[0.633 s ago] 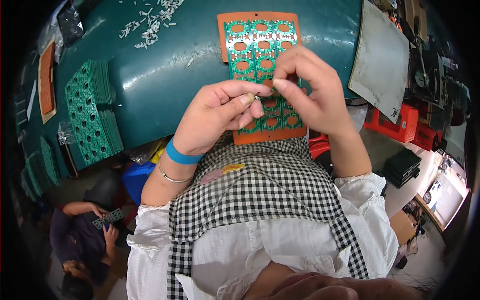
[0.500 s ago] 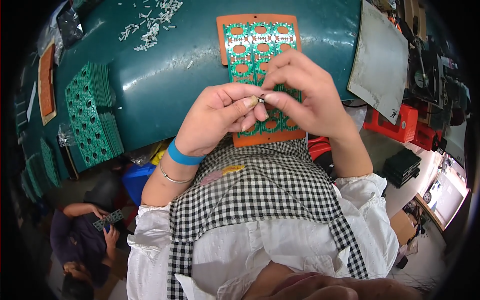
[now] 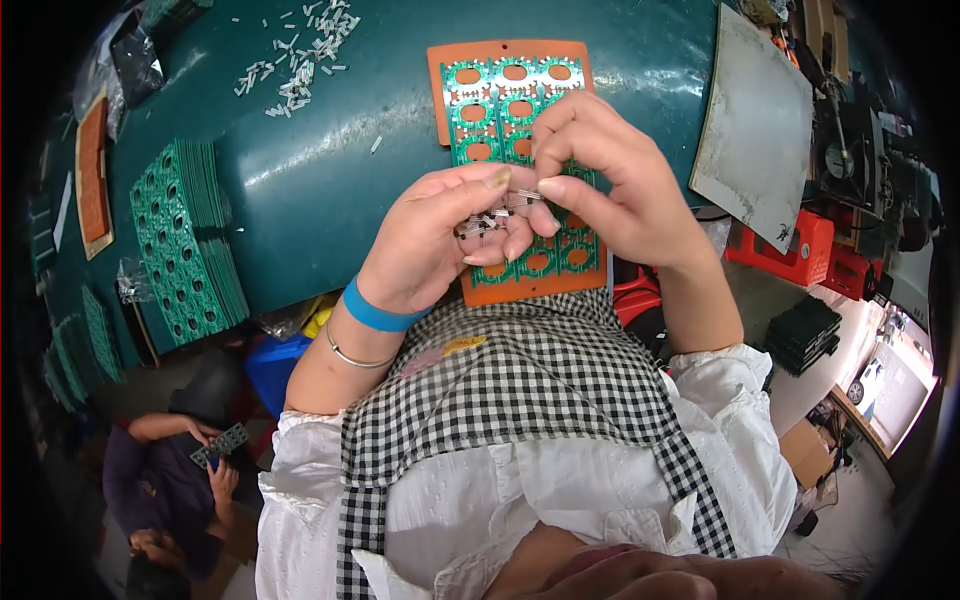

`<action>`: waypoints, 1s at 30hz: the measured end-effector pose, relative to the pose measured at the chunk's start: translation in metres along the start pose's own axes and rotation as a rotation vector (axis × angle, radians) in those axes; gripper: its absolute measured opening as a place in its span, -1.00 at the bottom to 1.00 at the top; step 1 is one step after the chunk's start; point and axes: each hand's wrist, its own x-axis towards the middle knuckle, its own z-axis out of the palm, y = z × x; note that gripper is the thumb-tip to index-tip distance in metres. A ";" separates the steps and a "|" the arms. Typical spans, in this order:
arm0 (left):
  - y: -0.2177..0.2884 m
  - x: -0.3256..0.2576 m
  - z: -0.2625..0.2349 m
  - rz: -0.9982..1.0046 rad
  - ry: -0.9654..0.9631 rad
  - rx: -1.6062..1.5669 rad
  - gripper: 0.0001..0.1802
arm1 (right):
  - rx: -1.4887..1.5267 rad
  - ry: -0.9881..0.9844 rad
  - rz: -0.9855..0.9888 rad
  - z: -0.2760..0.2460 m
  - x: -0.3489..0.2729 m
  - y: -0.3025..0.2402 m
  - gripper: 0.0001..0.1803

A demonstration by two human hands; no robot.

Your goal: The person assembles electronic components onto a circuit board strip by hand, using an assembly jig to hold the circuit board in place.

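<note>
My left hand (image 3: 412,232) is cupped with its fingers curled around several small leaded electronic components (image 3: 488,221), which have dark heads and thin silvery legs. At the left fingertips, my right hand (image 3: 632,195) pinches the leg ends of one such component between thumb and forefinger. Both hands hover over a green circuit board panel (image 3: 497,112) with rows of oval cut-outs and small white parts. Beneath that panel lies an orange backing plate (image 3: 540,290). The hands cover the panel's middle and right part.
On the green table, a stack of green circuit boards (image 3: 185,245) stands at left. Small white pieces (image 3: 300,65) lie scattered at the far side. A grey sheet (image 3: 755,125) and a red stool (image 3: 785,250) are at right. Another person (image 3: 165,490) holds a board at lower left.
My left hand has opened somewhat, and the components in its palm now show. My right hand stays pinched beside the left fingertips. The panel and plate appear slightly lower in view.
</note>
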 end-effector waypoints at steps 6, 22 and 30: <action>-0.008 0.001 -0.005 0.008 -0.007 0.234 -0.74 | 0.417 0.015 0.246 -0.004 -0.005 0.005 -0.89; -0.004 0.004 0.005 -0.068 -0.086 0.200 -0.77 | 0.478 -0.087 0.205 -0.018 -0.001 0.003 -0.76; -0.003 0.009 0.017 0.002 -0.020 0.094 -0.74 | 0.314 0.018 0.215 -0.008 -0.004 0.001 -0.87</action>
